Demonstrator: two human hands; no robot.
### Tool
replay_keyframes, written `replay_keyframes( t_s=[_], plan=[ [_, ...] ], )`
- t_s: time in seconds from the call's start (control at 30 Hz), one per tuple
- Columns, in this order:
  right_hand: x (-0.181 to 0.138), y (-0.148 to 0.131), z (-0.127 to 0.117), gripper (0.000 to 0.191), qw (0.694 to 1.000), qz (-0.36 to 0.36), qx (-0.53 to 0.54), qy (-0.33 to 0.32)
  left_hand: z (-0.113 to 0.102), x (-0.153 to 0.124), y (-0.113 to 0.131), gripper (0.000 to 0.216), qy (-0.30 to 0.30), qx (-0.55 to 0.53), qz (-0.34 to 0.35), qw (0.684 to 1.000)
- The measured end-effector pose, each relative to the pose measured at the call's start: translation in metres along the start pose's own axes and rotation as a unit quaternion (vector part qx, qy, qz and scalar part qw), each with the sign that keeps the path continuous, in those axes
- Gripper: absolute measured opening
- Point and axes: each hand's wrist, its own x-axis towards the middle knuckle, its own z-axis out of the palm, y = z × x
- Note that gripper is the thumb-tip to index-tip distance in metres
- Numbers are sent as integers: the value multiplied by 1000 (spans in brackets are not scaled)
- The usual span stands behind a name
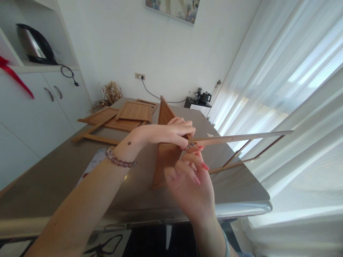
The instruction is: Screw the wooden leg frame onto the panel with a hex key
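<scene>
Wood frame (227, 139) – L hand (174, 132) at end, R hand (193, 184) blw

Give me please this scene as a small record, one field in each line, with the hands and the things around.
left hand: closed on the end of the frame, by the standing panel
right hand: fingers curled below that end; if it holds something, cannot tell
table: loose wooden parts and phone, left of the hands
shelf: kettle
right side: white curtain
</scene>
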Motion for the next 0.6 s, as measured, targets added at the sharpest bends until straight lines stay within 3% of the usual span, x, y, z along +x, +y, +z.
replay_keyframes(
  t_s=[0.17, 0.4, 0.5, 0.6],
  plan=[
    [10, 2, -15, 27, 999, 35, 19, -5, -1, -1, 2, 20, -6, 3, -5, 1000],
    [14, -11, -35, 49, 986, 150, -50, -46, -1, 0, 0, 23, -12, 0, 0, 1000],
    [19, -24, -44, 58, 965, 149, -208, -62, 0, 0, -1, 22, -14, 3, 5, 1000],
    [25, -45, -48, 65, 888, 97, -445, -67, 0, -1, 0, 22, -14, -1, 6, 1000]
  ],
)
